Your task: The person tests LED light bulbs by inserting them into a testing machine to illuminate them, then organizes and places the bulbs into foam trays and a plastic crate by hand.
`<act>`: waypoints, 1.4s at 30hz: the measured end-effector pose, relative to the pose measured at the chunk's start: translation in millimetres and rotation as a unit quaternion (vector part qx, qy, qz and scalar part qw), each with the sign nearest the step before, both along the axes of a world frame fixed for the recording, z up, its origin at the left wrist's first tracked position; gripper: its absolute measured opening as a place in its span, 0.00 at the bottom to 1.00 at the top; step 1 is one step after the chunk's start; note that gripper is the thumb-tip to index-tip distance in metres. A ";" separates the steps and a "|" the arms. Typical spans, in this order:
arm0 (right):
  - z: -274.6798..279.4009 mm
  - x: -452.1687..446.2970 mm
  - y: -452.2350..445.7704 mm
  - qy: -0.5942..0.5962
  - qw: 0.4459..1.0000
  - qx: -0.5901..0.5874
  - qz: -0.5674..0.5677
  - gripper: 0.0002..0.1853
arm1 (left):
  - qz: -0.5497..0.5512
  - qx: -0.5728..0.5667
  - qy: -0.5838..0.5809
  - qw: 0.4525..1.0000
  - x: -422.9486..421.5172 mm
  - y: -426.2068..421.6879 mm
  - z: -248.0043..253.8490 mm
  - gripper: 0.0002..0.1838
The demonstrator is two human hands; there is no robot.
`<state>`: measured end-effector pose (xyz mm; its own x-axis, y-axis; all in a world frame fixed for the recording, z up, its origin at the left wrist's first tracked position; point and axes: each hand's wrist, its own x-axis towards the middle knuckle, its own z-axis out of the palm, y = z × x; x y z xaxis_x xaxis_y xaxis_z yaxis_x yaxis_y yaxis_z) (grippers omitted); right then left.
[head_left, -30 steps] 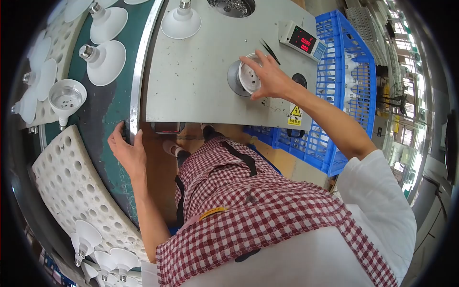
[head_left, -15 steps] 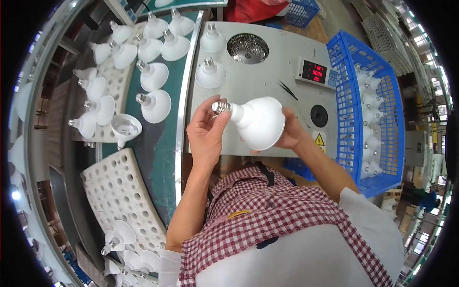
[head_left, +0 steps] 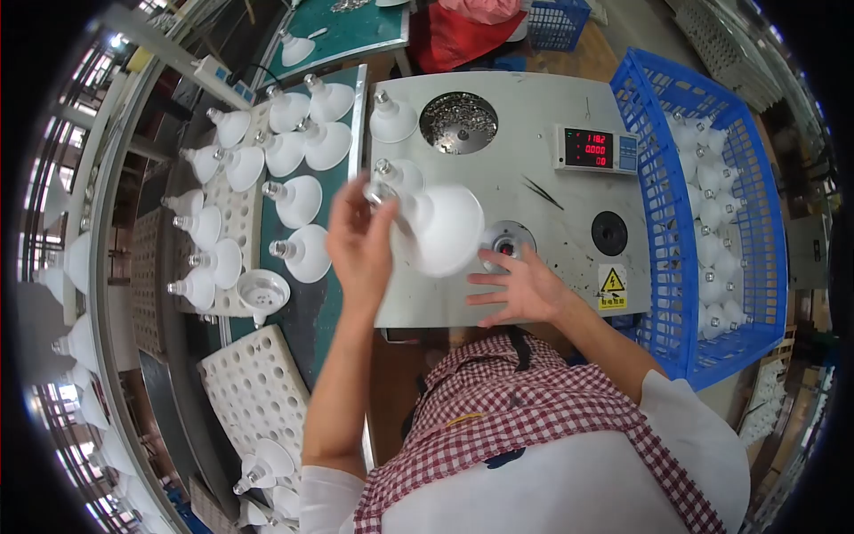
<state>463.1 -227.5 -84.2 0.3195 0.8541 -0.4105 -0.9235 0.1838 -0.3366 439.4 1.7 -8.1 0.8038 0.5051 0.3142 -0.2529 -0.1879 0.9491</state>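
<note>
My left hand [head_left: 360,236] pinches the metal screw base of a white bulb housing [head_left: 445,230], which hangs tilted above the grey worktop [head_left: 525,116], its wide end toward the right. My right hand [head_left: 525,287] is spread, with nothing in it, beside a round metal fixture [head_left: 507,245] with a dark red centre. Two more white housings stand at the worktop's left side, the nearer one [head_left: 402,175] partly behind the held one. Black tweezers [head_left: 543,192] lie right of the middle.
A bowl of small metal parts [head_left: 458,123] is set in the worktop. Right of it are a red digital display [head_left: 589,149] and a black disc [head_left: 609,233]. A blue crate [head_left: 685,356] holds several housings. Others stand on a green bench [head_left: 331,307] and foam trays [head_left: 253,378].
The housing has moved left in my left hand. My right hand has let go of it and opened. The view has shifted, and the round metal fixture now shows.
</note>
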 end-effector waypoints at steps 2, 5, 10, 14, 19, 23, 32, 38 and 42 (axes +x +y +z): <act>-11.4 12.2 -23.6 -0.003 1.000 -0.012 -0.016 0.43 | 0.058 0.120 0.013 0.991 47.1 12.1 19.5 0.19; -34.5 19.6 -56.0 -0.007 0.999 -0.016 -0.050 0.41 | 0.093 0.193 -0.065 0.975 139.0 37.7 15.4 0.20; -40.8 -8.3 -92.5 0.027 0.986 -0.040 -0.158 0.35 | 0.111 0.281 -0.027 0.953 266.3 61.0 -29.9 0.22; -50.2 -23.3 -127.7 0.057 0.969 -0.092 -0.220 0.34 | 0.105 0.282 0.045 0.953 332.7 70.3 -93.1 0.23; -54.3 -20.8 -148.0 0.102 0.947 -0.114 -0.281 0.31 | 0.103 0.324 0.086 0.936 358.1 64.1 -136.4 0.24; -47.2 -2.0 -141.6 0.056 0.951 -0.131 -0.273 0.29 | 0.081 0.344 0.129 0.926 356.7 61.5 -129.3 0.30; -25.4 62.7 -75.1 -0.040 0.981 -0.106 -0.158 0.23 | -0.030 0.248 0.144 0.958 85.0 35.4 -49.2 0.19; -22.7 77.0 7.3 -0.125 0.989 -0.073 0.022 0.20 | 0.342 0.219 0.261 0.876 -133.0 62.6 -33.0 0.12; -18.1 41.7 71.6 -0.131 0.979 -0.109 0.109 0.19 | 0.547 0.301 0.324 0.710 -279.8 70.0 -16.5 0.17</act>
<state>504.8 -155.9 -102.3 0.2594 0.8146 -0.5188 -0.8090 -0.1102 -0.5774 159.7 71.7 -24.6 0.1077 0.8699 0.4814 0.8116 -0.3566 0.4627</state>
